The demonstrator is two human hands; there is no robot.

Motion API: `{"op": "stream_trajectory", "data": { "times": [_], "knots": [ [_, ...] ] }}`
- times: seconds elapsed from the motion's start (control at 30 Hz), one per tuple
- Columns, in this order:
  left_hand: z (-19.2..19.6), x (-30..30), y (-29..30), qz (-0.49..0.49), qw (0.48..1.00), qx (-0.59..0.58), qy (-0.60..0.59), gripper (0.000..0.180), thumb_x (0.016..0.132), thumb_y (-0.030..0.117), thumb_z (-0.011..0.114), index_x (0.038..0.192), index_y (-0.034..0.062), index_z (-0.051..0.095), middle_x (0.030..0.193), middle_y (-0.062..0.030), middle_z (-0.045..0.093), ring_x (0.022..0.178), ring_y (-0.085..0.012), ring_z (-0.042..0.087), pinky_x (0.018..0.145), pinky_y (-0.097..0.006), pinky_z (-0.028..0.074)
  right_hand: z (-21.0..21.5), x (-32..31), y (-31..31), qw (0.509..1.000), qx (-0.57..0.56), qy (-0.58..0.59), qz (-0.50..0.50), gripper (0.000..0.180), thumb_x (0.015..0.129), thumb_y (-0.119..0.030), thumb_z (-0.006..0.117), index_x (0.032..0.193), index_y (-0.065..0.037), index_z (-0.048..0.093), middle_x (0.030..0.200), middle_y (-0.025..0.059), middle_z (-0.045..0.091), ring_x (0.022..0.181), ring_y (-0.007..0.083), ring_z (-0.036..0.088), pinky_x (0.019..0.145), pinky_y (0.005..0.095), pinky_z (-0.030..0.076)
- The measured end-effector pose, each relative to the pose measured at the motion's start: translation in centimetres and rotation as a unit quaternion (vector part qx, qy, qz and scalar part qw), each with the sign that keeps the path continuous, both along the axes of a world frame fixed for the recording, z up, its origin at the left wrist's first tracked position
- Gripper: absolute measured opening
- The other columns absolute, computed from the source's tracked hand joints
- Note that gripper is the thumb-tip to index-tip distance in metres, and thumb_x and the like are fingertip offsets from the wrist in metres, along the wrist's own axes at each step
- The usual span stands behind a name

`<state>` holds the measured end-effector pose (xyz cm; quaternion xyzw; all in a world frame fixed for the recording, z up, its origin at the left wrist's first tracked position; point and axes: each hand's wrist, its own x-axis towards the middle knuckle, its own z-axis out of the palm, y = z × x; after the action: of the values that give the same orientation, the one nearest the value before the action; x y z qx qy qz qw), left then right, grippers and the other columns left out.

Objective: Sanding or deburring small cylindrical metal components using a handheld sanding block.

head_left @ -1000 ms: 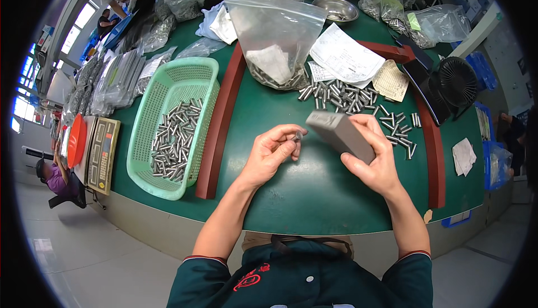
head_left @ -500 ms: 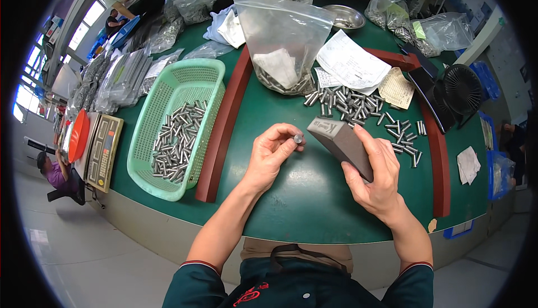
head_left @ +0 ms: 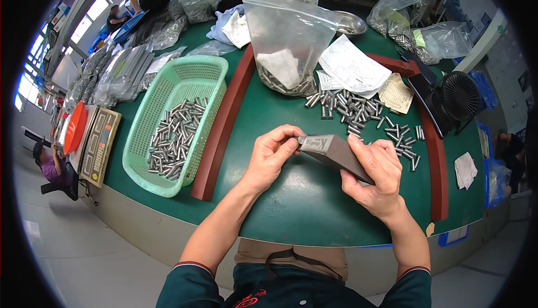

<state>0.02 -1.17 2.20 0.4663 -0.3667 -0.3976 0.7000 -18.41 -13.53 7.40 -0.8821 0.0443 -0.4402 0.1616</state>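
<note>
My left hand [head_left: 273, 155] pinches a small metal pin [head_left: 301, 139] between thumb and fingers, its end showing at the fingertips. My right hand [head_left: 376, 174] grips a dark grey-brown sanding block [head_left: 342, 155] by its right end. The block's pale, printed end meets the pin or sits right against it; exact contact is hard to see. Beyond the right hand, a heap of loose metal pins [head_left: 353, 109] lies on the green table [head_left: 291, 207]. More pins [head_left: 178, 134] fill the bottom of a green plastic basket [head_left: 217, 118] on the left.
Red bars [head_left: 225, 123] frame the work area. At the back stand a clear bag [head_left: 288, 33] of pins and paper sheets [head_left: 354, 64]. A small black fan [head_left: 460, 92] is on the right, a scale [head_left: 101, 148] on the far left. Other people sit farther off.
My right hand has brought the sanding block leftward and tilted it flatter, so its end now meets the pin. The left hand stays nearly in place.
</note>
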Motion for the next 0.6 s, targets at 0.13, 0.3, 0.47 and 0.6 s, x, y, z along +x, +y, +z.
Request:
{"op": "stream_trajectory", "data": {
  "times": [0.13,0.3,0.47,0.6],
  "knots": [
    [-0.12,-0.02,-0.04,0.0,1.0,0.014,0.0,0.018,0.094,0.016,0.06,0.104,0.0004,0.062,0.095,-0.001,0.061,0.083,-0.0072,0.055,0.076,-0.023,0.045,0.15,0.05,0.24,1.0,0.012,0.003,0.004,0.065,0.057,-0.001,0.071,0.121,-0.006,0.063,0.076,0.0032,0.063,0.066,0.017,0.06,0.066,0.0321,0.041],
    [0.2,-0.2,0.11,-0.001,1.0,0.019,0.012,0.014,0.094,0.009,0.056,0.102,-0.0007,0.064,0.091,-0.0005,0.061,0.08,-0.0072,0.053,0.075,-0.022,0.045,-0.08,-0.01,0.06,0.999,0.032,0.009,-0.004,0.062,0.058,-0.004,0.07,0.12,-0.002,0.063,0.069,0.0032,0.056,0.06,0.0177,0.055,0.064,0.0325,0.037],
    [0.23,-0.12,0.18,-0.016,0.999,0.011,0.025,0.014,0.095,0.009,0.056,0.101,-0.0003,0.064,0.09,0.0001,0.06,0.079,-0.0071,0.053,0.074,-0.022,0.045,-0.03,0.01,0.05,1.0,0.028,-0.005,0.004,0.062,0.058,-0.003,0.07,0.12,-0.002,0.063,0.068,0.0033,0.056,0.059,0.0175,0.056,0.065,0.0329,0.037],
    [0.39,-0.08,0.13,-0.025,0.999,0.0,0.022,0.012,0.094,0.008,0.056,0.099,-0.0001,0.063,0.089,0.0007,0.058,0.079,-0.0071,0.052,0.073,-0.022,0.044,0.08,-0.05,0.14,1.0,0.027,-0.003,-0.005,0.062,0.058,-0.003,0.07,0.12,-0.002,0.063,0.069,0.0026,0.057,0.06,0.0171,0.057,0.066,0.0329,0.037]
  ]
}}
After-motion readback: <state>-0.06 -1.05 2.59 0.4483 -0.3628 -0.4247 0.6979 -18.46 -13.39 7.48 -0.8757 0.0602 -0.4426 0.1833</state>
